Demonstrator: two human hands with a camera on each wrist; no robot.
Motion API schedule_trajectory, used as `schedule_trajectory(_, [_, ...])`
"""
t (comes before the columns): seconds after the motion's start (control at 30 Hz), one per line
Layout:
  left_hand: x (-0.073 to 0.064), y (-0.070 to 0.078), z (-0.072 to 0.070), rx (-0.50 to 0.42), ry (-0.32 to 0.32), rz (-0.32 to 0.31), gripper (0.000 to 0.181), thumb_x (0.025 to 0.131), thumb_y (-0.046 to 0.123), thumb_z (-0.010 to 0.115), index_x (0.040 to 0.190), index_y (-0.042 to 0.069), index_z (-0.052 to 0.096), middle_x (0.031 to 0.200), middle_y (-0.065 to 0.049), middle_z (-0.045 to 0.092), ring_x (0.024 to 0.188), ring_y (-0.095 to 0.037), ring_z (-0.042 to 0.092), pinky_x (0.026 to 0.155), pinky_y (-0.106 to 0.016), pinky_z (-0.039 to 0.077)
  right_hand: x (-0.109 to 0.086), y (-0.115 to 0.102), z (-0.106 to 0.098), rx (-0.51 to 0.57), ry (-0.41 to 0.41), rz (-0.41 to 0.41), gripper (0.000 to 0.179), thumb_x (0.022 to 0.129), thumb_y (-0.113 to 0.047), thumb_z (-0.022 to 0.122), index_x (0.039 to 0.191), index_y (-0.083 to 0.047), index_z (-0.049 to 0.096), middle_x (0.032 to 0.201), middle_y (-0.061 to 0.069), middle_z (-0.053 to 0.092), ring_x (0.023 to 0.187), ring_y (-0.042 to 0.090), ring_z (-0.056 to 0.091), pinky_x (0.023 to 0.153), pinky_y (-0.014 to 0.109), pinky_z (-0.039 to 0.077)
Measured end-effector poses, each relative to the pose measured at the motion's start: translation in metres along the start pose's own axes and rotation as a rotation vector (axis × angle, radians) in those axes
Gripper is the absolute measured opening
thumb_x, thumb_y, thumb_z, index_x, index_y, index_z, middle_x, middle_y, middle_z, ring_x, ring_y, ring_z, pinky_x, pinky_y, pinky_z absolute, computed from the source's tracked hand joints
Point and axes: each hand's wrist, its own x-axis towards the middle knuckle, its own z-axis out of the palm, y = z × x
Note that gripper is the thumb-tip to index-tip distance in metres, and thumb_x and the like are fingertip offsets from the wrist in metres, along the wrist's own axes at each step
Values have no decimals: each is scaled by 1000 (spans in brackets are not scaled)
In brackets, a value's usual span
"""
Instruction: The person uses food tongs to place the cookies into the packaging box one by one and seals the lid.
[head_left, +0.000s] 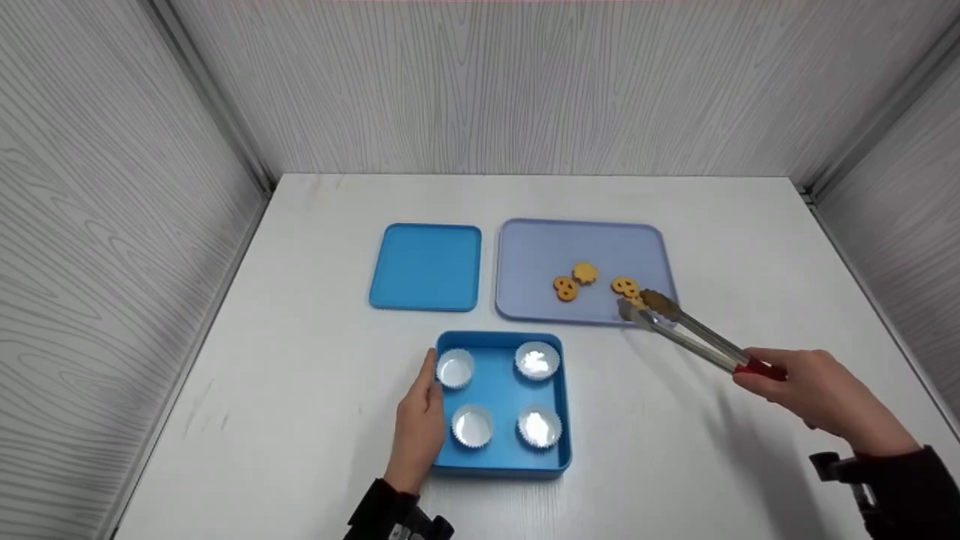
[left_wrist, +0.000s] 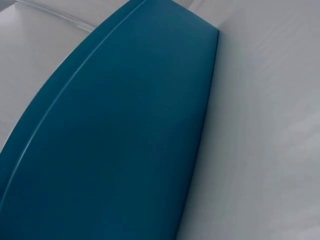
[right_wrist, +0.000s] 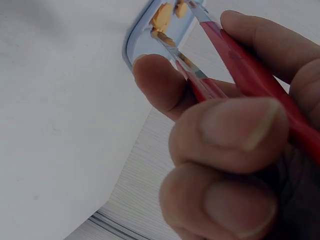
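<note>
My right hand [head_left: 821, 394] grips a pair of metal tongs [head_left: 705, 341] by their red handles [right_wrist: 250, 75], fingers curled round them. The tong tips lie around a small yellow cookie, mostly hidden, at the front right of the lavender tray [head_left: 532, 255]. Just behind them is a pretzel-shaped cookie [head_left: 623, 286]. Farther left on the tray lie another pretzel-shaped cookie [head_left: 565, 289] and a scalloped yellow cookie [head_left: 584, 273]. My left hand [head_left: 417, 427] rests with extended fingers against the left wall of a blue box [head_left: 499, 397], whose side [left_wrist: 115, 130] fills the left wrist view.
Inside the box stand several white paper baking cups [head_left: 472, 426], one near each corner. A flat blue lid or tray [head_left: 426, 267] lies behind the box, left of the lavender tray. Pale wood-grain panels [head_left: 480, 90] enclose the white table [head_left: 300, 360].
</note>
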Motion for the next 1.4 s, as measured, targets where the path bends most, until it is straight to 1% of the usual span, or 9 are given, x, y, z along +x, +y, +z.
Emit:
schedule_trajectory(0.1, [0,0,-1,-19,-5,-13,52,111,11,38,162,9,28,167,-7,28,155,-24,22,125,-47,24,2,-2,0,-10,-8,-8,42,99,-55,60,120,-20,68,77,-1,58,50,11,41,41,26,38])
schedule_trajectory(0.27, [-1,1,0,-38,-11,-19,52,111,13,37,162,10,27,167,-5,27,155,-22,21,125,-45,24,5,-6,-1,-55,-8,-20,43,99,-52,62,123,-16,68,80,-3,64,47,11,42,40,26,37])
schedule_trajectory(0.5, [-1,2,0,-40,-8,-4,52,111,13,37,162,9,27,167,-6,27,155,-21,21,125,-44,23,7,-7,1,-171,90,-114,17,99,-37,67,102,-21,71,72,-8,62,55,11,44,45,27,34])
schedule_trajectory(0.67, [-1,2,0,-42,-10,2,52,111,13,36,162,8,27,168,-6,26,155,-21,20,125,-44,23,9,-6,2,-204,118,-149,13,97,-32,71,102,-20,72,79,-8,68,63,11,49,50,27,38])
schedule_trajectory(0.87, [-1,1,0,-35,2,-2,52,111,13,37,162,8,28,167,-6,28,155,-21,22,125,-44,24,9,-5,3,-233,135,-162,8,98,-32,70,99,-24,70,73,-12,62,62,9,46,52,26,35])
schedule_trajectory(1.03, [-1,1,0,-26,6,-5,52,111,13,38,162,9,28,167,-6,29,155,-21,23,125,-43,25,5,-1,4,-234,165,-174,9,102,-30,64,93,-27,67,65,-13,50,57,5,38,50,24,28])
schedule_trajectory(1.13, [-1,0,0,-21,3,-5,52,111,13,38,162,8,28,167,-6,29,155,-21,23,125,-44,25,3,1,4,-227,179,-158,14,102,-26,63,88,-30,64,62,-13,45,56,3,37,50,23,27])
schedule_trajectory(1.23, [-1,0,0,-19,4,-4,52,111,13,38,162,8,28,167,-6,29,155,-21,23,125,-44,25,2,1,4,-224,179,-155,17,101,-25,64,86,-33,63,61,-13,45,56,3,37,50,23,27])
schedule_trajectory(1.4, [0,0,0,-22,2,-2,52,111,13,38,162,8,28,167,-6,28,155,-21,22,125,-44,25,1,3,6,-220,179,-172,15,101,-26,64,88,-32,64,63,-13,48,55,3,40,49,23,29])
